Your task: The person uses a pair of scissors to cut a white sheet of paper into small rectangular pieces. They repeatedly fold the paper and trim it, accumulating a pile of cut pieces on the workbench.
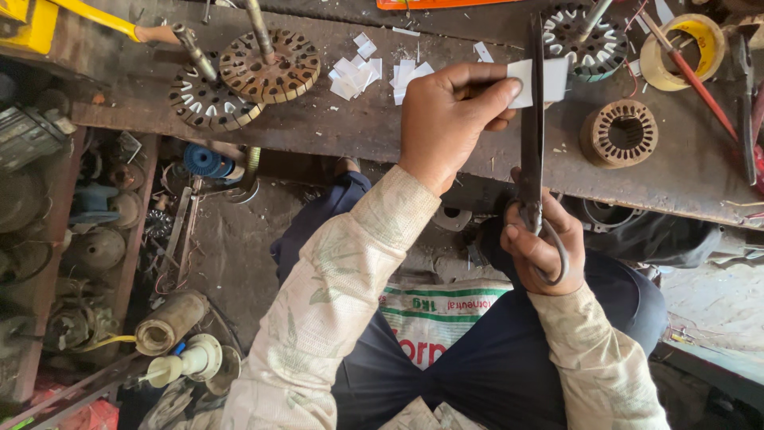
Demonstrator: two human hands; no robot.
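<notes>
My left hand (450,115) pinches a small white paper strip (549,80) between thumb and fingers, held over the dark workbench (382,131). My right hand (541,251) grips the handles of long dark scissors (532,119), whose blades point away from me and cross the paper strip. A pile of small white paper pieces (374,73) lies on the bench just left of my left hand. I sit with my legs in dark trousers below the bench edge.
Two rusty rotor cores on shafts (239,80) rest at the bench's left. A round stator core (619,133) lies at right, another wound stator (587,36) above it, with a tape roll (691,48) and a red tool (692,80). Motor parts crowd the floor at left (95,255).
</notes>
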